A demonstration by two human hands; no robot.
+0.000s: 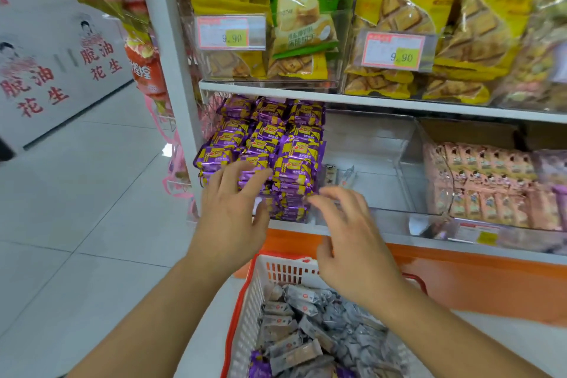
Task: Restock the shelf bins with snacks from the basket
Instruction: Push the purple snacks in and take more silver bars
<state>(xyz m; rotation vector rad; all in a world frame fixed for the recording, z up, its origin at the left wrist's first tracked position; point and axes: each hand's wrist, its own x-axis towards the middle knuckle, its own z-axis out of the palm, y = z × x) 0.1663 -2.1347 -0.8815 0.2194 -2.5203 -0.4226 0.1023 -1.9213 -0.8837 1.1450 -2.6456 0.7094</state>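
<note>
A white and red basket (276,270) stands on the floor below me, filled with several grey snack packets (306,325) and a few purple ones (259,368). In the left shelf bin, purple and yellow snack packets (270,144) are stacked high. My left hand (233,205) reaches to the front of that stack with fingers spread, touching the packets. My right hand (349,239) hovers beside the stack's right edge, fingers loosely spread, holding nothing. The clear middle bin (374,163) holds only a couple of small packets.
Pink snack packets (484,184) fill the bin to the right. The upper shelf carries yellow biscuit bags (429,9), a green bag (300,3) and price tags. An orange base panel (460,279) runs under the shelf. Tiled floor lies to the left.
</note>
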